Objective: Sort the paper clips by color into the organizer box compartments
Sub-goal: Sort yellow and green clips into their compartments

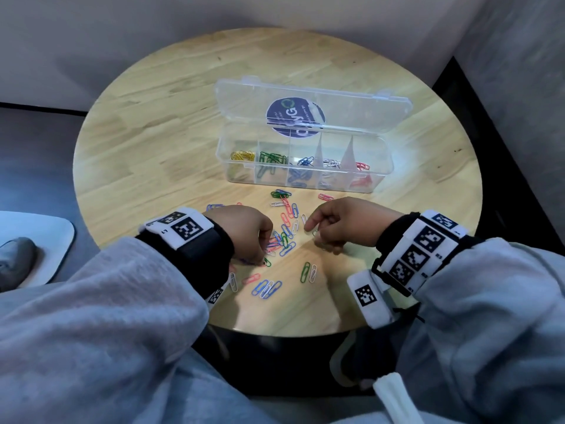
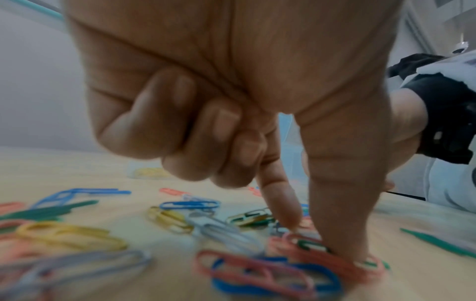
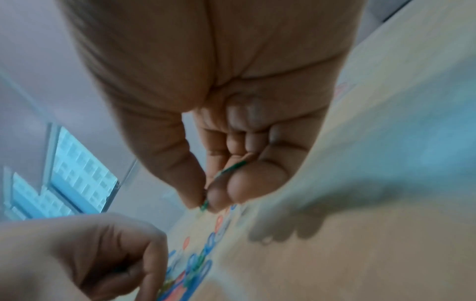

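Right hand (image 3: 231, 163) pinches a green clip (image 3: 226, 171) between thumb and fingers, likely bound for the box (image 1: 305, 182) at upper centre; left hand (image 2: 231, 101), forefinger and thumb pressed onto the loose clips (image 1: 284, 237), seemingly isolates a red one on the table (image 1: 153, 133).

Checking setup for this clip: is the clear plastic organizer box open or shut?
Open: the clear plastic organizer box has its lid tilted back, compartments exposed.

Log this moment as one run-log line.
left hand: thumb and forefinger down on loose clip pile | right hand: grip pinches green clip | organizer box: open, partly sorted
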### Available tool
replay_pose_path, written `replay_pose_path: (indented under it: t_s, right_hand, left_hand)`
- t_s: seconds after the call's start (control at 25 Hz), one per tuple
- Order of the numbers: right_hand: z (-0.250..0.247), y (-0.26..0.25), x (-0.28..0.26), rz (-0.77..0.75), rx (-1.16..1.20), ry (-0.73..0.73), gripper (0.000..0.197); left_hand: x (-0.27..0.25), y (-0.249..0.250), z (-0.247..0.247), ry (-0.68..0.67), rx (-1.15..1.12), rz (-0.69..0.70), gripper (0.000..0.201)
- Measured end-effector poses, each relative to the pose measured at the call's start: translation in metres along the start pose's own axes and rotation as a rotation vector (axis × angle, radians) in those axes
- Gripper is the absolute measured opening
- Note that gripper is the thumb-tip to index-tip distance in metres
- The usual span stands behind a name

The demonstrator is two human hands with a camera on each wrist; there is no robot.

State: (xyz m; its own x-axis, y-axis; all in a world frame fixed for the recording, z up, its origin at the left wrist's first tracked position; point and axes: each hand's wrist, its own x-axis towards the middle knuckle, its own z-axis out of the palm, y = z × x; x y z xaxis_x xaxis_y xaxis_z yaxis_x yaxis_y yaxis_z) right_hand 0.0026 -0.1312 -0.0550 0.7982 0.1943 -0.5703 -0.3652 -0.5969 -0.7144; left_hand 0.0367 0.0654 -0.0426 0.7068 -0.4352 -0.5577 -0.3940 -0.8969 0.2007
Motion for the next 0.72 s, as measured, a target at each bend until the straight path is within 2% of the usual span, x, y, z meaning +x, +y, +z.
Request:
replay_pose_path:
  t_s: [0.12, 0.24, 0.32, 0.44, 0.64, 0.72]
  right_hand:
    - [-0.001, 0.000, 0.000, 0.046, 0.118, -0.043, 0.026]
    - [0.004, -0.004, -0.001, 0.080, 0.114, -0.021, 0.031]
    - [0.009, -0.004, 0.001, 0.093, 0.029, -0.036, 0.029]
    - [0.016, -0.006, 0.000, 0.049, -0.089, -0.105, 0.019]
    - [0.023, -0.015, -0.010, -0.073, -0.441, -0.115, 0.012]
    - [0.026, -0.018, -0.012, -0.087, -0.550, -0.144, 0.016]
  left_hand:
    - [0.001, -0.001, -0.001, 0.004, 0.049, 0.006, 0.016]
    - [0.001, -0.003, -0.002, -0.026, 0.002, 0.000, 0.016]
    - [-0.001, 0.000, -0.001, -0.046, -0.036, 0.027, 0.017]
    - [-0.002, 0.005, 0.002, -0.003, 0.057, 0.064, 0.015]
    - [0.002, 0.002, 0.000, 0.025, 0.116, -0.011, 0.012]
    - [0.004, 0.002, 0.001, 0.035, 0.128, -0.015, 0.013]
